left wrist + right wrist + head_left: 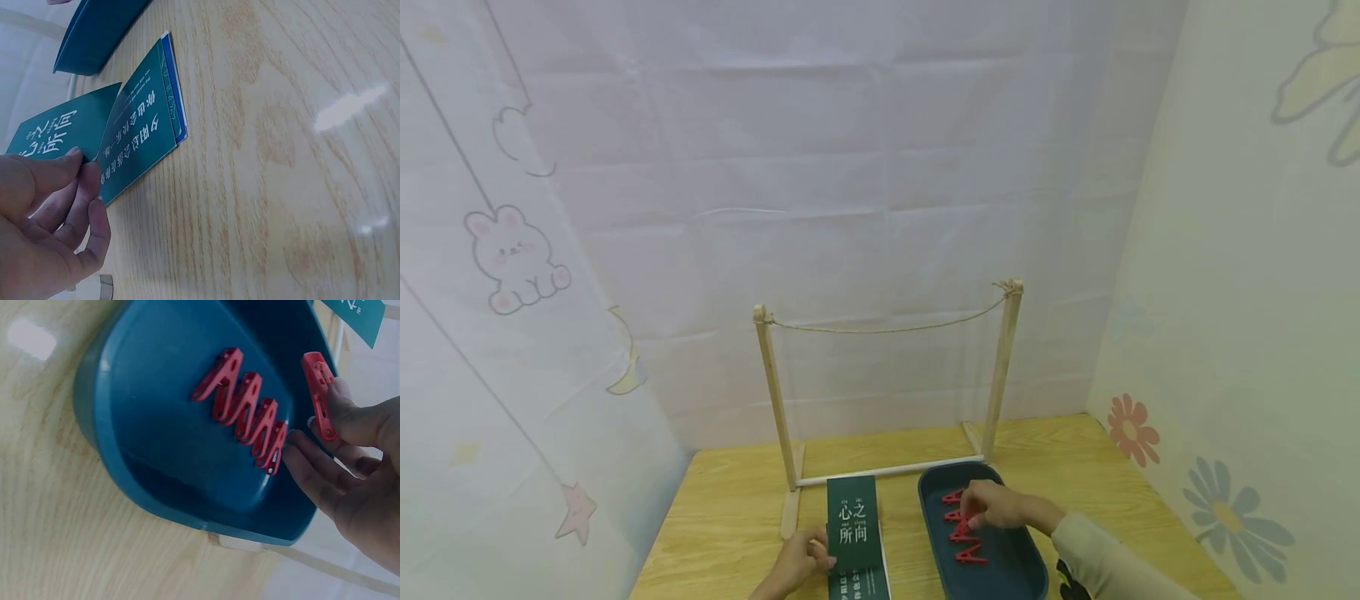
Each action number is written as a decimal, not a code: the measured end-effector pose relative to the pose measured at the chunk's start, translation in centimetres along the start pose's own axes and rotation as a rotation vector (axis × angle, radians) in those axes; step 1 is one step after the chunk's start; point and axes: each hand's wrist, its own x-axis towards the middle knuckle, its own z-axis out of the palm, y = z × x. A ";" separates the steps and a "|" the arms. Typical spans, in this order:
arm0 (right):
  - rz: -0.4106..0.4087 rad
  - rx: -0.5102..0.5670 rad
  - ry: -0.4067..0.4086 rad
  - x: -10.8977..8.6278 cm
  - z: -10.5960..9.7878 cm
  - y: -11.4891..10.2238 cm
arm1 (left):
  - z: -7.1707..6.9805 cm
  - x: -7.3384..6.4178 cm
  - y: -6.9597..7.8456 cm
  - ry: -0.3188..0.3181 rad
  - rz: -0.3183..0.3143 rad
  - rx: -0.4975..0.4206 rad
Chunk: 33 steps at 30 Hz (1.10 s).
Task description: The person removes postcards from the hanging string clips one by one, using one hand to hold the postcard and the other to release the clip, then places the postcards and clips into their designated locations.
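My left hand (799, 562) pinches the corner of a dark green card (853, 523) with white characters between thumb and fingers. In the left wrist view that card (69, 122) is lifted at an angle above more green cards (145, 112) lying on the table. Over the blue tray (931, 521), my right hand (996, 504) pinches a red clothespin (319, 394) between thumb and index finger. Several more red clothespins (247, 403) lie in a row on the tray's floor, just below the right fingers.
Behind the cards and tray stands a wooden frame (775, 392) with a sagging string (880, 331) tied between its two posts. A white rod (891, 470) joins the posts near the table (722, 500). Patterned cloth walls (880, 208) rise behind and at both sides.
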 end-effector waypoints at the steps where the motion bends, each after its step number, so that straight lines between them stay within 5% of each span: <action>1: 0.010 -0.014 -0.005 -0.1 0.2 0.0 | 0.0 0.0 -0.1 -0.004 -0.004 0.004; 11: 0.069 -0.057 -0.045 -0.2 2.1 0.2 | 0.1 -1.2 -1.1 -0.067 -0.040 -0.076; 16: 0.121 -0.101 -0.085 -0.2 3.1 0.2 | 0.5 -1.9 -1.3 -0.081 -0.141 -0.148; 26: 0.091 -0.109 -0.142 -0.2 5.2 2.9 | 0.4 -2.4 -1.3 -0.153 -0.281 -0.137; 29: 0.138 -0.151 -0.121 -0.6 5.3 1.4 | 0.4 -1.7 -3.5 -0.200 -0.299 -0.141; 33: 0.178 -0.206 -0.108 -0.8 5.9 1.2 | 0.4 1.0 -10.1 -0.246 -0.338 -0.151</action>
